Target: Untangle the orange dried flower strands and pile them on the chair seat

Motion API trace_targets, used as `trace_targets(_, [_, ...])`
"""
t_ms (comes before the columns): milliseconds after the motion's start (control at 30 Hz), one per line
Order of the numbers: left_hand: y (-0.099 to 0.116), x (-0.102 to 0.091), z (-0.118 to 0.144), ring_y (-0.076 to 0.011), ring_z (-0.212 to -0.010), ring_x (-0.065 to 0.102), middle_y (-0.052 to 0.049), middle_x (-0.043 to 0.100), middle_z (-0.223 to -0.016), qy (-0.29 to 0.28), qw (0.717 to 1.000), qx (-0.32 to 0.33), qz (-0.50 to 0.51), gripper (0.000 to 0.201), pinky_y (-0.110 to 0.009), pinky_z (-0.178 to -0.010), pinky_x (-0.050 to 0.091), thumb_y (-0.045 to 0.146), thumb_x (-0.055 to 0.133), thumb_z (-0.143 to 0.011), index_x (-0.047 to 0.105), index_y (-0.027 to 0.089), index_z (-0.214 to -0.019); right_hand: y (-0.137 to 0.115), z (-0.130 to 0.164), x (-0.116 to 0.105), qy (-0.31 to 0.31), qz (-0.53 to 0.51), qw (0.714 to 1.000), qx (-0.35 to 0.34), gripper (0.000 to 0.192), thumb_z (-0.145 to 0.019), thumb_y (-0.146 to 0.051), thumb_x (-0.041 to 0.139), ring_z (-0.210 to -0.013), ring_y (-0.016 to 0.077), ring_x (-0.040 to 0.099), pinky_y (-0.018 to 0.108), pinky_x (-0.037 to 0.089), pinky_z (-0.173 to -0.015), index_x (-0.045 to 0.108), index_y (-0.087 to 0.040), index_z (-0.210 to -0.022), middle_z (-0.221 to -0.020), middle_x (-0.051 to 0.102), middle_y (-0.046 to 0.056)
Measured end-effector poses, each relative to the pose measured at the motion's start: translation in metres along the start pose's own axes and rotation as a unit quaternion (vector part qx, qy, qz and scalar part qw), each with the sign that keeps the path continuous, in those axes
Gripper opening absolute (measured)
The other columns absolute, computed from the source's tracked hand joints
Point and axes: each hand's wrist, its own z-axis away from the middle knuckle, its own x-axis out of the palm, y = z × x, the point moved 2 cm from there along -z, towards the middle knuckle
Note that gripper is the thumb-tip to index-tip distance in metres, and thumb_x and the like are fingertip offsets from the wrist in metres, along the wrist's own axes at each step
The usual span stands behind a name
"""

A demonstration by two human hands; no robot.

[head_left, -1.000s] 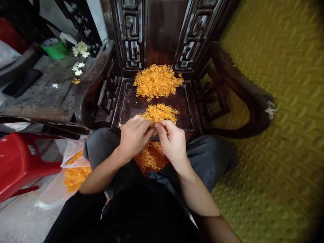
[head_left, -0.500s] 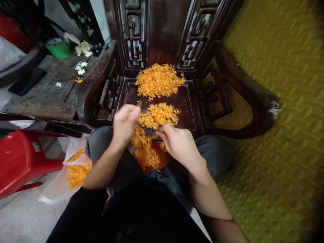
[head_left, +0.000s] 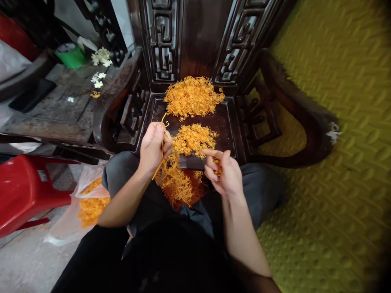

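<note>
Few orange strands (head_left: 161, 152) pinched in closed left hand (head_left: 154, 148), hanging lengthwise downward, just left of smaller pile (head_left: 194, 139); right hand (head_left: 224, 173) half-open, index extended, beside lap heap (head_left: 180, 185).

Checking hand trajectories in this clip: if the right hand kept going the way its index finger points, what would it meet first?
The right hand points its index finger leftward toward the left hand. It would likely meet the orange strands hanging from that hand first, though depth is unclear.

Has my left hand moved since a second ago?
Yes. The left hand rose away from the right hand, toward the chair's left armrest, holding orange strands.
</note>
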Motion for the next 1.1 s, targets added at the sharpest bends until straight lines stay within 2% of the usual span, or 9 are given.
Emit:
trace_targets(67, [-0.003, 0.003, 0.002, -0.0054, -0.038, 0.027, 0.010, 0.038, -0.052, 0.001, 1.000, 0.007, -0.002, 0.032, -0.022, -0.041, 0.023, 0.052, 0.058, -0.100, 0.048, 0.024, -0.090, -0.004, -0.001, 0.018, -0.027, 0.151, 0.987, -0.043, 0.044, -0.089, -0.062, 0.069, -0.044, 0.0091, 0.036, 0.025, 0.031, -0.043, 0.077, -0.023, -0.107, -0.058, 0.045, -0.006])
trace_targets(167, [-0.008, 0.005, 0.004, -0.0062, -0.040, 0.032, 0.010, 0.038, -0.054, -0.002, 1.000, 0.027, -0.004, 0.029, -0.022, -0.043, 0.027, 0.050, 0.052, -0.104, 0.047, 0.024, -0.092, -0.003, -0.003, 0.043, -0.072, 0.328, 0.936, -0.102, 0.031, -0.089, -0.046, 0.075, -0.063, 0.0148, 0.057, 0.029, 0.045, -0.062, 0.075, -0.023, -0.109, -0.076, 0.067, 0.000])
trace_targets(300, [-0.011, -0.008, 0.001, -0.0109, -0.070, 0.058, 0.001, 0.060, -0.083, 0.021, 0.989, 0.073, -0.123, 0.030, -0.024, -0.063, 0.047, 0.053, 0.054, -0.101, 0.054, 0.023, -0.103, 0.006, -0.008, 0.050, -0.050, 0.325, 0.936, -0.127, 0.023, -0.104, -0.037, 0.054, -0.063, 0.0137, 0.059, 0.028, 0.045, -0.065, 0.065, -0.020, -0.093, -0.073, 0.067, 0.001])
trace_targets(400, [-0.007, -0.019, 0.000, -0.0181, -0.099, 0.062, -0.008, 0.065, -0.114, -0.068, 0.935, 0.093, -0.335, 0.038, -0.031, -0.081, 0.051, 0.049, 0.075, -0.087, 0.067, 0.022, -0.113, 0.009, -0.014, 0.039, -0.026, 0.293, 0.949, -0.113, 0.026, -0.105, -0.041, 0.051, -0.060, 0.0126, 0.057, 0.026, 0.045, -0.063, 0.059, -0.021, -0.091, -0.070, 0.065, -0.001])
trace_targets(500, [-0.004, -0.023, 0.002, -0.0191, -0.096, 0.063, -0.006, 0.068, -0.106, -0.155, 0.892, 0.076, -0.419, 0.032, -0.034, -0.085, 0.051, 0.042, 0.078, -0.087, 0.075, 0.023, -0.112, 0.005, -0.019, 0.031, -0.040, 0.295, 0.949, -0.102, 0.026, -0.105, -0.042, 0.051, -0.058, 0.0119, 0.055, 0.026, 0.043, -0.060, 0.059, -0.021, -0.092, -0.069, 0.063, -0.002])
trace_targets(667, [-0.009, -0.022, 0.003, -0.0133, -0.065, 0.061, 0.001, 0.066, -0.075, -0.231, 0.932, -0.058, -0.273, 0.033, -0.027, -0.061, 0.047, 0.043, 0.066, -0.095, 0.068, 0.021, -0.119, -0.002, -0.020, 0.029, -0.100, 0.263, 0.957, -0.066, 0.025, -0.103, -0.043, 0.056, -0.049, 0.0101, 0.046, 0.024, 0.039, -0.051, 0.063, -0.020, -0.097, -0.058, 0.052, -0.006])
trace_targets(833, [-0.015, -0.024, 0.001, -0.0138, -0.062, 0.066, 0.001, 0.068, -0.069, -0.216, 0.956, -0.140, -0.143, 0.025, -0.027, -0.060, 0.051, 0.035, 0.080, -0.083, 0.061, 0.020, -0.088, 0.004, -0.018, 0.033, -0.142, 0.220, 0.965, -0.031, 0.022, -0.100, -0.041, 0.062, -0.047, 0.0075, 0.043, 0.022, 0.035, -0.046, 0.066, -0.021, -0.109, -0.066, 0.055, -0.005])
trace_targets(933, [-0.016, -0.026, 0.001, -0.0118, -0.055, 0.063, 0.001, 0.068, -0.065, -0.175, 0.968, -0.162, -0.083, 0.026, -0.025, -0.055, 0.049, 0.029, 0.086, -0.076, 0.062, 0.019, -0.080, 0.012, -0.016, 0.036, -0.135, 0.132, 0.982, -0.009, 0.024, -0.099, -0.039, 0.064, -0.043, 0.0069, 0.039, 0.021, 0.029, -0.042, 0.068, -0.022, -0.116, -0.061, 0.050, -0.006])
trace_targets(1100, [-0.002, -0.046, -0.009, -0.0067, -0.041, 0.052, 0.000, 0.064, -0.058, -0.016, 0.990, -0.137, 0.019, 0.041, -0.019, -0.039, 0.037, 0.024, 0.093, -0.062, 0.053, 0.018, -0.062, 0.002, -0.015, 0.019, -0.021, -0.060, 0.995, -0.083, 0.012, -0.086, -0.030, 0.078, -0.043, 0.0041, 0.034, 0.019, 0.021, -0.041, 0.070, -0.023, -0.091, -0.066, 0.054, -0.004])
